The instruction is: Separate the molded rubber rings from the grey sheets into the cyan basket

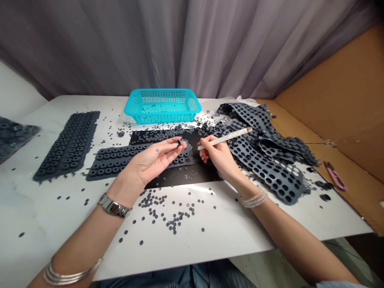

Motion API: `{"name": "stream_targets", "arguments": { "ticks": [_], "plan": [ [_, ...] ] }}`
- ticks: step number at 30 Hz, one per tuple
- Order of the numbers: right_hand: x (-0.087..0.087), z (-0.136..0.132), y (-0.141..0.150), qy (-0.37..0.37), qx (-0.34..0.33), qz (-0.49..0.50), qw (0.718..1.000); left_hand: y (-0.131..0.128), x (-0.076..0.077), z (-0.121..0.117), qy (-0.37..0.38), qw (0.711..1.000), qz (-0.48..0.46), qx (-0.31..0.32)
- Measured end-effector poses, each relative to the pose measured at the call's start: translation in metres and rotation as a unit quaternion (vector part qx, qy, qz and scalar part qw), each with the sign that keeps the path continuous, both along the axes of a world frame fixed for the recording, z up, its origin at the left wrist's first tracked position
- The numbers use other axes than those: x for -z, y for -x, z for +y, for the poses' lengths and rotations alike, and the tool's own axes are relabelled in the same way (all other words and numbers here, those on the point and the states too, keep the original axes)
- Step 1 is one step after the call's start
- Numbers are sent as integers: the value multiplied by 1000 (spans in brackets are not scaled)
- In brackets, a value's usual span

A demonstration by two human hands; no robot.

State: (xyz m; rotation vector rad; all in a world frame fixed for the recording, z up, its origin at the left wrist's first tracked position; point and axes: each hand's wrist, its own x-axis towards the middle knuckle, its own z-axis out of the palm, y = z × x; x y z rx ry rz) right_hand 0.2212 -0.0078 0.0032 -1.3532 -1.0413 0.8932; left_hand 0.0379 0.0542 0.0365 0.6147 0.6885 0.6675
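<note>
My left hand (pixel 156 158) is turned palm up, and its thumb and fingertips pinch a small black rubber ring (pixel 179 142). A tiny dark disc sticks to the skin near the thumb. In my right hand (pixel 217 154) is a slim white pen-like stick (pixel 229 137) with a reddish end, its other tip pointing at the left hand. Under the left hand lies a dark rubber sheet (pixel 111 160) with rows of raised rings. It rests partly on a black mat (pixel 192 176) strewn with small discs.
A turquoise basket (pixel 163 118) stands at the back. Another ringed rubber sheet (pixel 67 146) lies left, near a bag of dark parts (pixel 15 136). Perforated rubber sheets (pixel 264 164) are heaped right, beside a pink-handled cutter (pixel 336 178). Loose discs (pixel 174 222) litter the white table (pixel 225 228).
</note>
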Motion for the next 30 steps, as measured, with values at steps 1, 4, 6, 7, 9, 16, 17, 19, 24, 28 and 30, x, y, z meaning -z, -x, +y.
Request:
{"name": "stream_targets", "arguments": {
  "ticks": [1, 4, 6, 7, 9, 16, 17, 19, 24, 28, 30],
  "plan": [
    [1, 1, 0, 0, 0, -8, 1000, 1, 0, 1, -2, 1000, 2, 1],
    [4, 2, 0, 3, 2, -34, 999, 3, 2, 3, -10, 1000, 4, -2],
    [4, 2, 1, 5, 0, -65, 998, 3, 2, 5, -32, 999, 20, -6],
    [5, 2, 2, 7, -5, -88, 996, 2, 2, 6, -59, 997, 42, -11],
    [5, 1, 2, 12, -21, -142, 990, -1, 0, 6, -162, 979, 126, -16],
    [5, 2, 4, 8, -42, -257, 965, -20, 7, 3, -611, 644, 457, 63],
    [5, 2, 5, 9, -43, -267, 963, -22, 11, 3, -634, 613, 466, 74],
    [3, 2, 6, 11, -43, -286, 957, -24, 18, 5, -658, 574, 479, 93],
    [-2, 1, 9, -4, -46, -319, 947, -27, 26, 9, -671, 544, 491, 113],
    [-4, 3, 11, -14, -44, -338, 940, -31, 30, 10, -679, 535, 490, 107],
    [-4, 5, 13, -8, -36, -351, 936, -33, 32, 9, -678, 538, 490, 103]
  ]
}}
